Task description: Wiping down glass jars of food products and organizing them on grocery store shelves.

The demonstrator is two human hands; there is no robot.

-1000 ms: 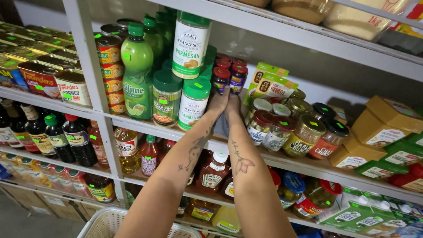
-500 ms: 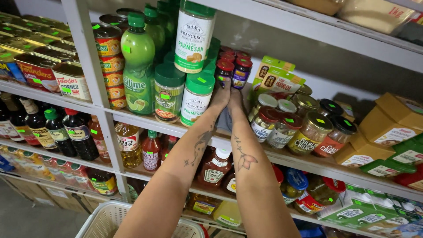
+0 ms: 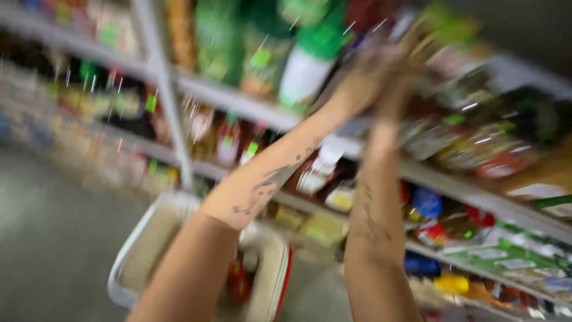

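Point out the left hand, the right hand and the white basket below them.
left hand (image 3: 364, 80), head view, blurred back of the hand raised to the shelf.
right hand (image 3: 400, 89), head view, blurred heel of the hand, beside the left.
white basket (image 3: 132, 247), head view, left rim.

— What colours do we see?
— We see a white jar (image 3: 307, 74) with a green lid, and dark drawings on our left arm (image 3: 262, 185).
— And the basket (image 3: 134, 253)?
— White, with a red edge.
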